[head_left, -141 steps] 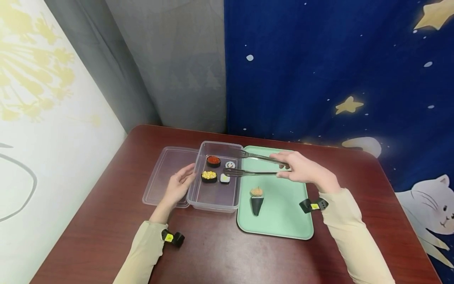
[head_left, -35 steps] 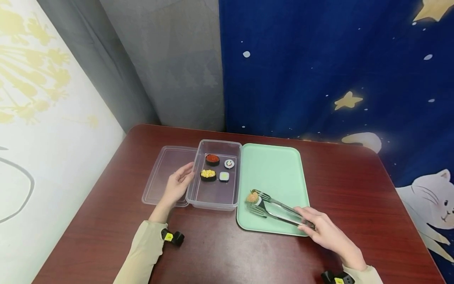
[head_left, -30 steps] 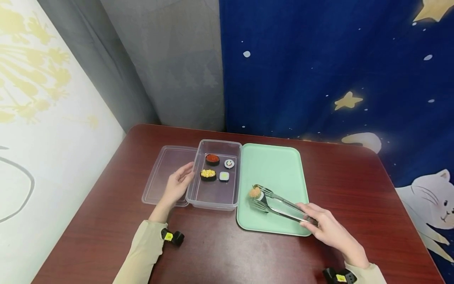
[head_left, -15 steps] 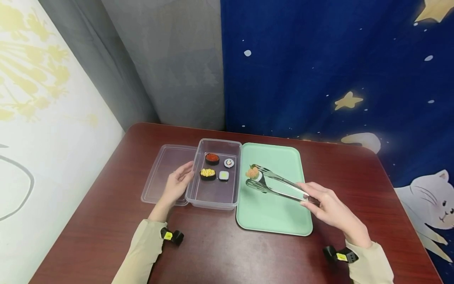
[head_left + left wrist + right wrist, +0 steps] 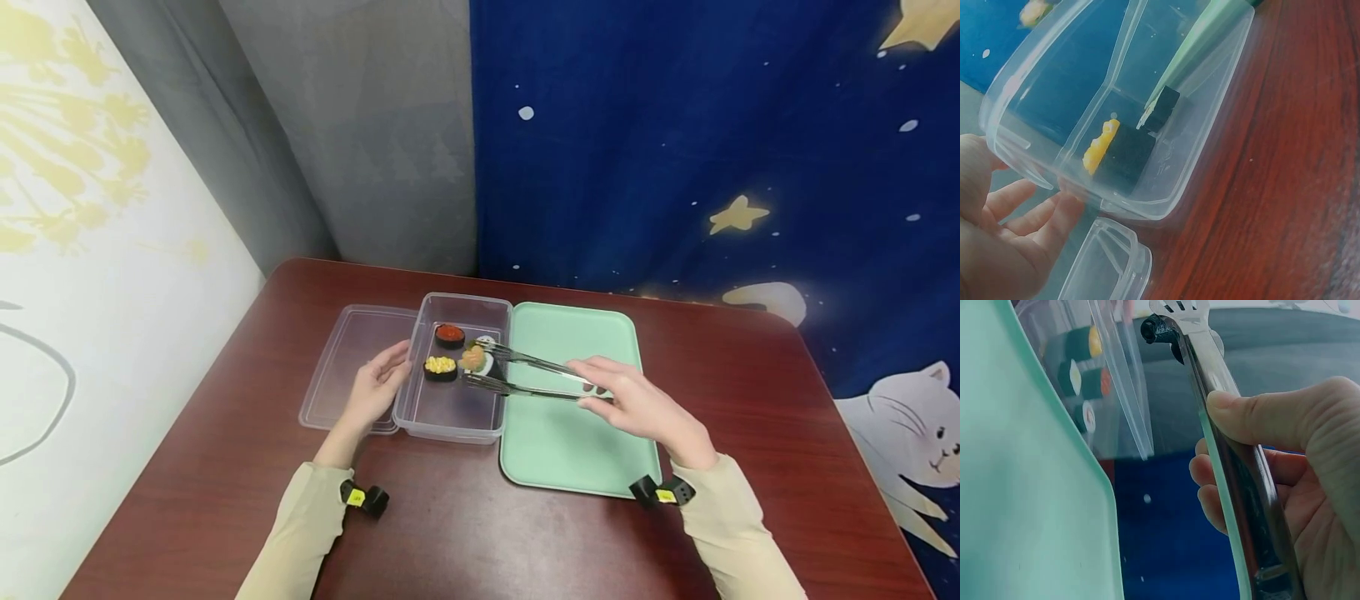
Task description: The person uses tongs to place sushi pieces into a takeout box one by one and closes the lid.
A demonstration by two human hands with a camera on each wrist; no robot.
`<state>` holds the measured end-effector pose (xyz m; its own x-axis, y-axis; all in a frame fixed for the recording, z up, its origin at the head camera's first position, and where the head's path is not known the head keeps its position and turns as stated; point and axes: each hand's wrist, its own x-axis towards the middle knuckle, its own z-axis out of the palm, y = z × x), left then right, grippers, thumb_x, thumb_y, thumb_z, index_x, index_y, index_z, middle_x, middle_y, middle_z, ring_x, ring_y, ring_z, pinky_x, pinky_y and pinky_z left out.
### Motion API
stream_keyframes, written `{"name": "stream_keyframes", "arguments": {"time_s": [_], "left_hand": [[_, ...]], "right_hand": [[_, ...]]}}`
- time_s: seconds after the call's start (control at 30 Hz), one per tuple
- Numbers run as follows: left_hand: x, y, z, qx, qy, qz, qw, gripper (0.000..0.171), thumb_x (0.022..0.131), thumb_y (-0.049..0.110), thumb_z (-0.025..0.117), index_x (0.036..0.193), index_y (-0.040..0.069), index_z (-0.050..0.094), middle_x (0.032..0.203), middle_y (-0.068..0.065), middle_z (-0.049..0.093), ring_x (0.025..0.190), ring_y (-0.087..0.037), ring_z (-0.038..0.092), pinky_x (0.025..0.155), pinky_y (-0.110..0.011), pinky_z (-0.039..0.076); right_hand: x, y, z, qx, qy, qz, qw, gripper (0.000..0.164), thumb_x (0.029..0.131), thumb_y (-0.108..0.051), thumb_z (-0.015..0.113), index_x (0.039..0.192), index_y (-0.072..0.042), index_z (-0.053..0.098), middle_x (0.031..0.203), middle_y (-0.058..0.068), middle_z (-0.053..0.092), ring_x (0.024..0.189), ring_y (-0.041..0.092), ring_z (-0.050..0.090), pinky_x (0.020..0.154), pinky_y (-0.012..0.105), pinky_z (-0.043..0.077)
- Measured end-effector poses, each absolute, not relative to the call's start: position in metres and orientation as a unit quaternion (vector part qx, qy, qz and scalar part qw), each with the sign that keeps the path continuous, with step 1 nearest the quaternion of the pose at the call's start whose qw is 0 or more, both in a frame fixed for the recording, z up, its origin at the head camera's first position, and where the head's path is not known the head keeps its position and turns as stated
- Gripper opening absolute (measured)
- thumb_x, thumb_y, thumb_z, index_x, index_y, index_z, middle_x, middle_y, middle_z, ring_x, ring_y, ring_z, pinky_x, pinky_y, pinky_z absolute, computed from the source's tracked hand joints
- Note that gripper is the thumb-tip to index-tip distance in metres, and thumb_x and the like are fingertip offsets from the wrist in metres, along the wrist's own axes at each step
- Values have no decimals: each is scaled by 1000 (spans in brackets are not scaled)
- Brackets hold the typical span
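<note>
The right hand [image 5: 637, 400] has its grip bent firmly round metal tongs [image 5: 536, 392], thumb along one arm and fingers against the other. Between the tips of the tongs is a sushi hand roll [image 5: 489, 364], orange-topped and wrapped in dark nori, over the clear plastic container [image 5: 450, 434]. The left hand [image 5: 373, 396] has a loose grip, relaxed fingers resting at the container's side wall and clasping nothing.

Inside lie a corn-topped gunkan [image 5: 440, 374], a red roe gunkan [image 5: 450, 337], a round maki [image 5: 1086, 417] and a squarish maki [image 5: 1072, 378] (the hand roll hides that last one from the head camera). A mint-green tray [image 5: 577, 454] sits just beside the container on the reddish-brown bench [image 5: 435, 533]; the clear lid [image 5: 337, 383] lies on the other side.
</note>
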<state>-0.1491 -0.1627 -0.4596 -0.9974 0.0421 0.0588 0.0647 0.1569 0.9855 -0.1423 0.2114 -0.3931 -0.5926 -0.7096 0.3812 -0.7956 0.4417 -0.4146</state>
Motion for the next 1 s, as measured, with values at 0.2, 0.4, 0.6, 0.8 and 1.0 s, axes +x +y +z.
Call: {"name": "stream_keyframes", "arguments": {"time_s": [0.2,0.4,0.6,0.8,1.0], "left_hand": [[-157,-166,-478,-32,-760,-648,22,40,93,1,54,132,-6,48,126,-29,53,113,-39,55,85,-13,48],[-157,-166,-479,-37,-761,-647,27,40,93,0,54,131,-7,48,125,-30,53,113,-40,54,85,-13,48],[-157,-166,-478,-38,-764,-643,29,40,92,1,55,131,-6,49,125,-29,53,113,-39,55,87,-13,47],[-156,-167,-476,-37,-766,-641,25,40,93,3,55,132,-5,48,126,-28,53,114,-38,54,88,-13,46],[-156,-167,-474,-40,-769,-638,18,41,94,3,54,133,-7,46,127,-29,52,116,-39,52,90,-14,45]], "right_hand": [[-155,187,-394,470,-837,274,49,44,77,-1,74,119,4,58,103,11,62,75,18,58,61,27,51],[-162,172,-395,478,-843,248,1,42,81,-1,70,121,5,57,105,12,62,80,20,57,66,26,50],[-166,160,-393,489,-846,211,-28,42,80,-2,70,120,4,58,101,10,62,79,20,56,68,27,49],[-169,149,-389,488,-853,177,-54,41,80,-3,71,119,0,60,94,3,59,75,19,54,65,24,47],[-171,137,-382,488,-857,139,-85,43,81,-3,70,122,2,58,103,8,61,84,18,57,74,28,51]]}}
